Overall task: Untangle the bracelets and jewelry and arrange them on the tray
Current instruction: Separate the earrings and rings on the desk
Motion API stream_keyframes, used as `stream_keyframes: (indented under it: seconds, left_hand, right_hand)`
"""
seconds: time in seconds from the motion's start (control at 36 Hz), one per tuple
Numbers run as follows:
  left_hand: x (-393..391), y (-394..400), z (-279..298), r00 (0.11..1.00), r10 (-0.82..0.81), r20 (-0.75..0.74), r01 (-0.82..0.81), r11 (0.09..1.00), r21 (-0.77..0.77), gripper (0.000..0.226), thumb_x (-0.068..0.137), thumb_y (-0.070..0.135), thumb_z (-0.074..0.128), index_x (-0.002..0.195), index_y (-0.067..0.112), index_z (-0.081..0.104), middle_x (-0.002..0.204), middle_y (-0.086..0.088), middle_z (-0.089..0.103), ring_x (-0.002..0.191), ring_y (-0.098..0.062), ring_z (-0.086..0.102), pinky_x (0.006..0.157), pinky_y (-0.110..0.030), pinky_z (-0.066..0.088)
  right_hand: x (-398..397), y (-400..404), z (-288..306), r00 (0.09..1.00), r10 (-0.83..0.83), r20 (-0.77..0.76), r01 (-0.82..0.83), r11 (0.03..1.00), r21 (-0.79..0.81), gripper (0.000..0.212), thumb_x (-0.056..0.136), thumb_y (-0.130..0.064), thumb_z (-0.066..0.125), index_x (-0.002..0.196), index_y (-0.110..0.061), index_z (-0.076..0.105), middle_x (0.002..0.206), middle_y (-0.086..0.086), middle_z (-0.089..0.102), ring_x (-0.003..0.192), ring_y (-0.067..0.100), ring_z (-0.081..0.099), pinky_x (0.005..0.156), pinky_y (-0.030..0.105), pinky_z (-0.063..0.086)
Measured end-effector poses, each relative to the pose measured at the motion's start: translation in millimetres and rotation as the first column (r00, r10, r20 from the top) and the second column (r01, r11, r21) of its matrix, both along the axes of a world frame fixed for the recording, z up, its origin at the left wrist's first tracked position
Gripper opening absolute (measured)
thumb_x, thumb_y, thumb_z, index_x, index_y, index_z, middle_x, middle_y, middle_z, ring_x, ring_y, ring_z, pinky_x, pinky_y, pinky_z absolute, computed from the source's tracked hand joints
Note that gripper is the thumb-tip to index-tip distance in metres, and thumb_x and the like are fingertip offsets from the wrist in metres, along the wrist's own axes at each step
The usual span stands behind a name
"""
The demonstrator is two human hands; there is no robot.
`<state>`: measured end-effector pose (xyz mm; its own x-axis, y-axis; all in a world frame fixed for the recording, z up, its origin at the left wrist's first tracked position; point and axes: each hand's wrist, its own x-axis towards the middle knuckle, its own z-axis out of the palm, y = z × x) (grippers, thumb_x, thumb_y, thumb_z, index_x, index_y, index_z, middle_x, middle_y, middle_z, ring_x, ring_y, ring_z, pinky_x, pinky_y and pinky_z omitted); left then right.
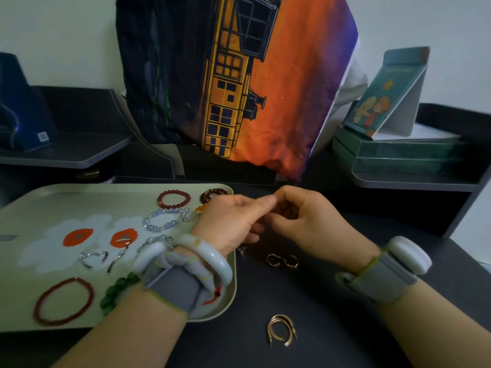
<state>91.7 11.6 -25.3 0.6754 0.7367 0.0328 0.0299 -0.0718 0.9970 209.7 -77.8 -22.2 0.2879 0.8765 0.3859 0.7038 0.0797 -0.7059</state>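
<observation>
A pale green tray [32, 208] with a flower print lies at the left. On it sit a red bead bracelet [174, 199], a dark red one [212, 194], a pale blue bead bracelet [166, 220], a silver heart piece [93, 258], a thin red string bracelet [63, 301] and green beads [117, 290]. My left hand [233, 219] and my right hand [305, 221] meet above the dark desk just right of the tray, fingers curled and pinching a small item that I cannot make out. Small gold hoop earrings [282, 261] and larger gold hoops [281, 329] lie on the desk.
An orange and dark printed cushion [239, 88] leans at the back. Grey desk shelves stand left [66, 155] and right [414, 179], the right one holding green boxes [398, 152] and a picture card [377, 102]. A blue box [21, 107] sits at the far left.
</observation>
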Motion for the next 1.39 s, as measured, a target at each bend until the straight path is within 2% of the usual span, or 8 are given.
stream_keyframes:
  seconds: [0.19, 0.47, 0.64, 0.81, 0.97, 1.06, 1.17, 1.39]
  left_hand:
    - [-1, 2, 1, 0.998, 0.018, 0.056, -0.012, 0.993, -0.116, 0.012, 0.081, 0.022, 0.070, 0.084, 0.010, 0.067, 0.069, -0.003, 0.066, 0.058, -0.009, 0.061, 0.050, -0.020, 0.050]
    - [0, 1, 6, 0.985, 0.073, 0.157, -0.023, 0.955, -0.297, 0.018, 0.091, 0.021, 0.057, 0.093, 0.004, 0.063, 0.073, -0.008, 0.066, 0.056, -0.011, 0.060, 0.046, -0.018, 0.050]
    - [-2, 4, 8, 0.985, 0.120, 0.123, -0.088, 0.967, -0.238, 0.013, 0.089, 0.018, 0.060, 0.091, 0.006, 0.065, 0.072, -0.007, 0.065, 0.057, -0.010, 0.058, 0.046, -0.016, 0.050]
    - [-48, 29, 20, 0.986, 0.156, -0.060, -0.151, 0.984, 0.092, 0.014, 0.087, 0.023, 0.063, 0.084, 0.012, 0.071, 0.080, -0.005, 0.072, 0.065, -0.010, 0.063, 0.061, -0.022, 0.053]
    - [-117, 86, 27, 0.930, 0.311, -0.197, -0.295, 0.950, 0.106, 0.011, 0.082, 0.009, 0.067, 0.081, -0.001, 0.071, 0.075, -0.016, 0.067, 0.056, -0.016, 0.055, 0.054, -0.024, 0.047]
    - [-142, 110, 26, 0.900, 0.355, -0.254, -0.356, 0.933, 0.044, 0.010, 0.084, 0.006, 0.065, 0.083, -0.003, 0.067, 0.072, -0.013, 0.064, 0.043, -0.007, 0.052, 0.042, -0.014, 0.044]
    - [-159, 129, 19, 0.884, 0.334, -0.328, -0.360, 0.933, -0.019, 0.013, 0.086, 0.014, 0.065, 0.084, 0.002, 0.065, 0.070, -0.007, 0.063, 0.054, -0.010, 0.051, 0.046, -0.016, 0.043]
    - [-159, 150, 1, 0.840, 0.379, -0.389, -0.344, 0.925, 0.160, 0.020, 0.084, 0.022, 0.065, 0.070, 0.008, 0.061, 0.065, -0.007, 0.062, 0.049, -0.015, 0.046, 0.047, -0.023, 0.039]
  right_hand:
    - [-3, 1, 1, 0.999, -0.018, -0.027, 0.019, 0.998, 0.056, 0.006, 0.083, -0.013, 0.067, 0.086, -0.018, 0.067, 0.073, -0.002, 0.067, 0.062, 0.007, 0.061, 0.059, 0.018, 0.051]
    - [-6, 2, 5, 0.992, -0.066, -0.110, 0.075, 0.994, 0.082, 0.011, 0.084, -0.012, 0.066, 0.082, -0.023, 0.066, 0.078, 0.003, 0.068, 0.068, 0.017, 0.063, 0.064, 0.025, 0.052]
    - [-9, 4, 5, 0.974, -0.073, -0.213, 0.081, 0.996, 0.028, 0.007, 0.085, -0.012, 0.065, 0.083, -0.018, 0.067, 0.067, 0.003, 0.063, 0.056, 0.010, 0.055, 0.053, 0.020, 0.047]
    - [-15, 7, 4, 0.958, -0.095, -0.270, 0.084, 0.995, -0.053, 0.005, 0.085, -0.015, 0.065, 0.082, -0.018, 0.067, 0.067, 0.003, 0.064, 0.052, 0.003, 0.055, 0.051, 0.021, 0.046]
    - [-33, 21, 5, 0.991, -0.033, -0.133, 0.010, 0.985, -0.170, 0.011, 0.084, -0.017, 0.066, 0.078, -0.026, 0.069, 0.061, -0.006, 0.066, 0.047, -0.002, 0.055, 0.044, 0.010, 0.040]
    - [-47, 36, 10, 0.995, 0.015, -0.096, -0.039, 0.967, -0.252, 0.010, 0.083, -0.023, 0.068, 0.076, -0.030, 0.069, 0.069, -0.007, 0.070, 0.054, 0.004, 0.062, 0.051, 0.018, 0.048]
    - [-76, 67, 21, 0.994, 0.110, 0.010, -0.103, 0.957, -0.273, 0.008, 0.083, -0.023, 0.068, 0.078, -0.030, 0.069, 0.075, -0.009, 0.069, 0.065, -0.002, 0.064, 0.054, 0.010, 0.047]
    - [-125, 150, 21, 0.955, 0.268, 0.125, -0.210, 0.912, -0.352, 0.012, 0.085, -0.017, 0.066, 0.078, -0.027, 0.066, 0.073, -0.014, 0.064, 0.051, -0.015, 0.054, 0.049, 0.002, 0.040]
